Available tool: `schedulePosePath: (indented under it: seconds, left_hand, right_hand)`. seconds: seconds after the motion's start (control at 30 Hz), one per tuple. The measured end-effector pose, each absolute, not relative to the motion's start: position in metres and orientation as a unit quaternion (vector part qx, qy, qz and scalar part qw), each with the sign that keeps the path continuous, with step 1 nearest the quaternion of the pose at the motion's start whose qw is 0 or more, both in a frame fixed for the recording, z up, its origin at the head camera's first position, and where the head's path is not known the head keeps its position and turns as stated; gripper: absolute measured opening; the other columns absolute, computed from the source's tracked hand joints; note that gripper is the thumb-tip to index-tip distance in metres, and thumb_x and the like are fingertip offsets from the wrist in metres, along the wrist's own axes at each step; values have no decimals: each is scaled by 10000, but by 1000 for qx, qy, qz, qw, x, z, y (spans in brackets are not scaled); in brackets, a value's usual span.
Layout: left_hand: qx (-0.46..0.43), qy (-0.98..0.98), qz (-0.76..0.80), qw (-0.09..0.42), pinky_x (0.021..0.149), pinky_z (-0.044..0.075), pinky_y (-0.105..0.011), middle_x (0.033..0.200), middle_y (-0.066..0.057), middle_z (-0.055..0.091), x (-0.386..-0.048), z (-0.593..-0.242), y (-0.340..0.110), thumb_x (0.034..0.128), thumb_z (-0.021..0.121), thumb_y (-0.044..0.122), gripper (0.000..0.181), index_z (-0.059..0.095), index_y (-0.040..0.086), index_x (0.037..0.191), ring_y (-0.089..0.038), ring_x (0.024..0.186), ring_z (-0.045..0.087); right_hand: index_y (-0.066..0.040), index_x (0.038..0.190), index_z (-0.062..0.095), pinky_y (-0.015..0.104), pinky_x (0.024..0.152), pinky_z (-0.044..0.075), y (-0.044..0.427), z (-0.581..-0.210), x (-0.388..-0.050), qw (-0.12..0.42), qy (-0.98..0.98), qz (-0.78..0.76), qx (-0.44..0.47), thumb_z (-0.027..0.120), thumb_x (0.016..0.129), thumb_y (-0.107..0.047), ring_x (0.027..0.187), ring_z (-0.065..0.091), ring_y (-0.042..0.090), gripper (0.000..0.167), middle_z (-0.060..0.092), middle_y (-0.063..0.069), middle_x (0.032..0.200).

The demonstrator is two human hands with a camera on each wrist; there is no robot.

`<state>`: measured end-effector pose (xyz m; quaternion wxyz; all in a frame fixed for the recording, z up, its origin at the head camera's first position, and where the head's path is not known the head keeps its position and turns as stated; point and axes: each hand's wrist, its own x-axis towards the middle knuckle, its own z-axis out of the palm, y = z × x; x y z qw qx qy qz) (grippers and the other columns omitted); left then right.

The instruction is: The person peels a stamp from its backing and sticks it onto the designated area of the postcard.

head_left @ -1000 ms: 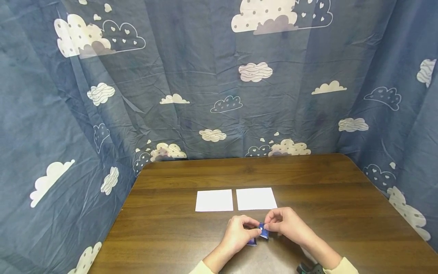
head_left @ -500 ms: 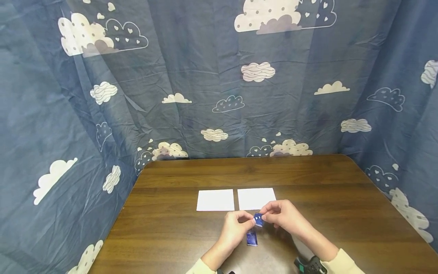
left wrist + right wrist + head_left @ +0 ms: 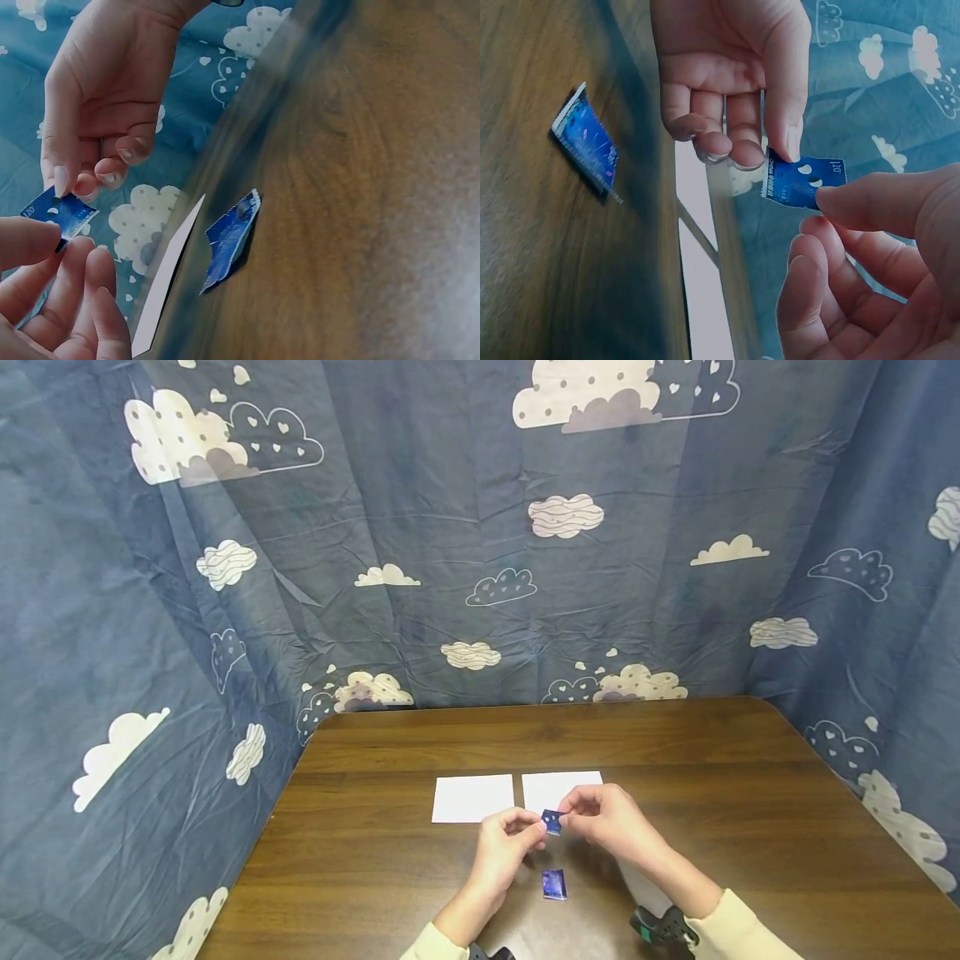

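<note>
A small blue postage stamp (image 3: 552,822), with toothed edges and white moon shapes, is held up between both hands. My left hand (image 3: 497,853) pinches its left side between thumb and fingertips. On the opposite side my right hand (image 3: 613,823) pinches it the same way. In the right wrist view the number 120 shows near one corner of this stamp (image 3: 786,178). A second dark blue stamp (image 3: 554,884) lies on the table below the hands. It looks slightly curled in the left wrist view, its edge (image 3: 229,244) lifted off the wood.
Two white cards lie side by side beyond the hands: the left card (image 3: 471,799) and the right card (image 3: 547,787), partly covered by my right hand. They rest on a brown wooden table (image 3: 360,860). A blue cloud-patterned curtain (image 3: 420,485) hangs behind and at the sides.
Both hands have moved forward and slightly left with the held stamp, toward the white cards. The second stamp, partly covered earlier, now lies in full view in the same place.
</note>
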<state>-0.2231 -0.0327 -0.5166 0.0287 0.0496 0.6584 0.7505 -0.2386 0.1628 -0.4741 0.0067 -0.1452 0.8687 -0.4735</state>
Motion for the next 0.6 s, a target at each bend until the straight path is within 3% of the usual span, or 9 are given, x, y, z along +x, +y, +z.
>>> schedulePosePath:
  seconds: [0.23, 0.47, 0.6]
  left_hand:
    - [45, 642, 764, 47, 687, 582, -319, 848, -191, 726, -225, -515, -37, 858, 744, 15, 167, 684, -77, 985, -173, 676, 689]
    - [4, 631, 772, 73, 586, 563, -238, 810, -183, 726, -227, -520, -42, 867, 758, 82, 159, 680, -26, 954, -141, 597, 680]
    - [11, 615, 783, 96, 628, 588, -278, 818, -162, 733, -228, -519, -42, 911, 720, 128, 191, 686, -55, 952, -167, 629, 702]
  right_hand:
    - [-124, 848, 732, 288, 497, 498, 157, -473, -243, 0, 862, -487, -139, 753, 830, -72, 570, 585, 157, 59, 667, -14, 706]
    - [-223, 834, 727, 282, 653, 519, 152, -483, -248, -99, 881, -429, -176, 803, 813, -100, 700, 639, 75, 146, 675, -155, 738]
    - [-246, 835, 721, 334, 671, 547, 151, -486, -249, -133, 878, -418, -189, 813, 802, -91, 699, 640, 44, 183, 670, -185, 750]
